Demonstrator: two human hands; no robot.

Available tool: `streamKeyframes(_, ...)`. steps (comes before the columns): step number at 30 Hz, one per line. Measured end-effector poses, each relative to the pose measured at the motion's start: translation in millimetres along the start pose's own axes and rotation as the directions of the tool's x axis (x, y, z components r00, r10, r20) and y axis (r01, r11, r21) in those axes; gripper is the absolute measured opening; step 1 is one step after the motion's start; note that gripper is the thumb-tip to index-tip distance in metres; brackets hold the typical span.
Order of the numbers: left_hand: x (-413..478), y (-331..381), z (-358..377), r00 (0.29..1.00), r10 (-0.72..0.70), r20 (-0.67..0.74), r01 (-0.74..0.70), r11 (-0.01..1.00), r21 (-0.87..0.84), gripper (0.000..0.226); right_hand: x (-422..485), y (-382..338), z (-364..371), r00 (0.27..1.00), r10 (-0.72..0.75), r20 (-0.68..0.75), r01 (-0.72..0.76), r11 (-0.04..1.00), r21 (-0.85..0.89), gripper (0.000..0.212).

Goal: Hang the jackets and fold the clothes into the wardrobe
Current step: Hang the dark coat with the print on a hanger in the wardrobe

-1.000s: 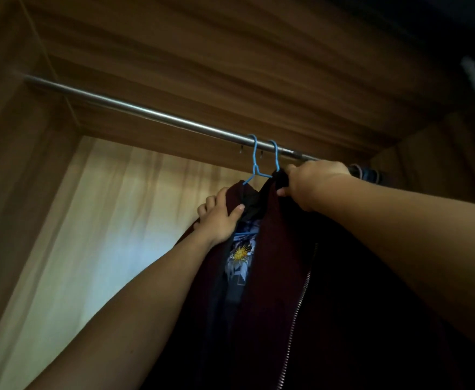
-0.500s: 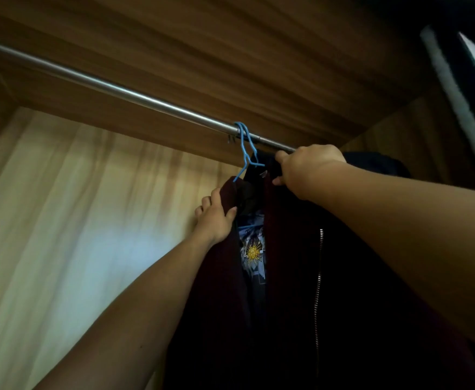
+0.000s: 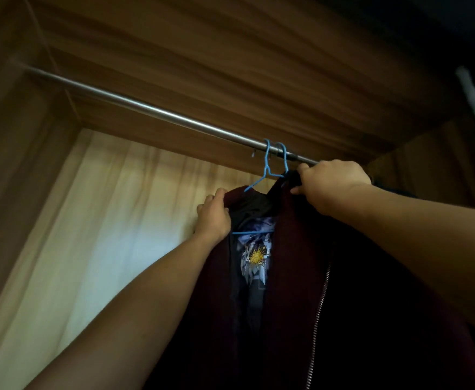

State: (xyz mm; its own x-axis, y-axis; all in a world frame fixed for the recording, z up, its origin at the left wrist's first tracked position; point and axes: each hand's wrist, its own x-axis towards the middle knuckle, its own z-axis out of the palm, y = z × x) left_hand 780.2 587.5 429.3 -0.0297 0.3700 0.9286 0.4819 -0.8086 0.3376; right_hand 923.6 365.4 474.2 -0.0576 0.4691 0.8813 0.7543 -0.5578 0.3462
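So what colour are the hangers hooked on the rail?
Blue. Both hangers show clearly against the steel rail in the head view.

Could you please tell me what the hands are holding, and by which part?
Both hold the maroon jacket: the left hand grips its shoulder edge, and the right hand pinches its collar top beside the blue hangers.

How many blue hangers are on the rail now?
2. Both hook over the rail side by side: the left hanger runs towards the left hand, the right hanger towards the right hand, both hands gripping the maroon jacket. More may hide behind it.
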Motion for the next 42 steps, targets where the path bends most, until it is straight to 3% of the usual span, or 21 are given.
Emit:
streamKeyframes(5,-10.1,-27.5,-39.7,0.998,-0.03,-0.049,0.03,1.0,0.002,0.039,4.7,-35.9,-28.7,0.999,-0.033,-0.022,0.034,0.999,0.033,0.052)
streamKeyframes(8,-22.3,-31.1,-55.9,1.0,-0.024,-0.004,0.024,0.999,0.047,0.053,-3.9,-45.5,-30.4,0.999,0.036,-0.018,-0.036,0.999,0.037,0.055)
streamKeyframes(12,-39.4,-28.9,-75.6,0.99,-0.142,0.019,0.14,0.987,0.083,0.076,-32.6,-56.7,-14.0,0.962,0.048,-0.268,-0.086,0.987,-0.133,0.049)
streamKeyframes(15,-53.4,-27.2,-86.6,0.973,-0.228,0.032,0.223,0.968,0.113,0.078,-65.3,-64.8,-0.7,0.922,0.119,-0.369,-0.09,0.991,0.094,0.06)
streamKeyframes(19,-67.7,-19.4,-98.0,0.958,-0.243,0.15,0.217,0.961,0.172,0.076,-109.0,-90.1,1.6,0.94,0.339,-0.048,-0.292,0.867,0.404,0.097)
streamKeyframes(22,-82.6,-10.4,-98.7,0.951,-0.256,0.173,0.228,0.959,0.166,0.071,-121.1,-110.0,0.1,0.911,0.402,0.092,-0.353,0.642,0.68,0.112)
streamKeyframes(26,-110.0,-2.6,-93.5,0.971,-0.233,0.049,0.231,0.972,0.04,0.067,-117.2,-102.0,-4.7,0.855,0.497,0.15,-0.382,0.407,0.83,0.091)
streamKeyframes(32,-151.9,11.7,-69.0,0.977,-0.21,0.037,0.213,0.963,-0.164,0.076,-131.7,-112.9,-12.3,0.908,0.388,0.158,-0.338,0.457,0.823,0.062)
streamKeyframes(37,-141.5,34.2,-79.0,0.989,-0.144,0.04,0.149,0.96,-0.237,0.074,-130.4,-125.9,-10.9,0.911,0.353,0.213,-0.326,0.301,0.896,0.05)
streamKeyframes(42,-124.0,42.2,-81.1,0.99,-0.05,0.133,0.077,0.975,-0.209,0.081,-102.2,-137.1,-15.6,0.945,0.261,0.199,-0.232,0.101,0.967,0.043)
